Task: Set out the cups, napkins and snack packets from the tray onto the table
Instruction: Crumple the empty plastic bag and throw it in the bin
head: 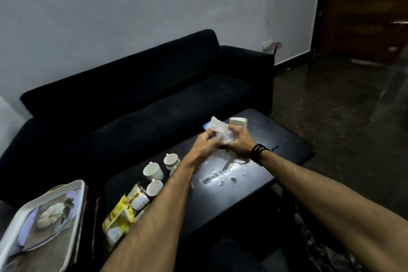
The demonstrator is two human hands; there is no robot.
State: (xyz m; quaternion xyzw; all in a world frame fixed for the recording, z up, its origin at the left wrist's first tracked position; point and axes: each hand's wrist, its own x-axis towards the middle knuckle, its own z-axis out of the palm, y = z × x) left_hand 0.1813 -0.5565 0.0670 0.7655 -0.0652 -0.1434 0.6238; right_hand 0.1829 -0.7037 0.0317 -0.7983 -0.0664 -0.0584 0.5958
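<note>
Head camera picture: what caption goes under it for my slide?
Both hands hold a clear plastic packet above the dark table, cups already out.

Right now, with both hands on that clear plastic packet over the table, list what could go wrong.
1. The left forearm stretches right past the three white cups; pulling it back carelessly could knock one over.
2. The clear plastic packet is pulled between left hand and right hand above the table; if it tears suddenly, its contents may scatter.
3. The yellow snack packet lies at the black table's near edge and could slip off.
</note>
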